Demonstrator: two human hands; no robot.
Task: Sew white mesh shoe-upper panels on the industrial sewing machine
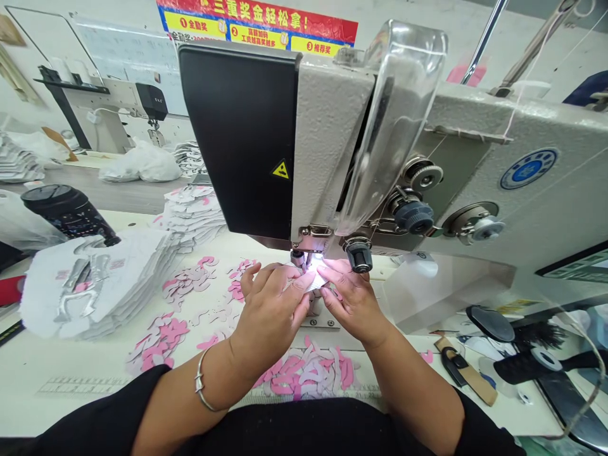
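A small white fabric piece [317,278] lies under the lit needle area of a grey and black sewing machine [332,126]. My left hand [273,301] grips its left side, with the thumb pressed on top and the fingers curled. From the right, my right hand [349,297] pinches the other edge between thumb and fingers. The presser foot [299,258] stands just above and left of the piece, partly hidden by the glare. Pink and white curved cut pieces [308,373] are heaped between my forearms.
More pink pieces [164,339] lie in piles on the left. Behind them are stacked white panels [99,285] and a black bottle [66,209]. At right sit a brush [536,364], a tan strap [468,370] and a phone-like black object [574,405].
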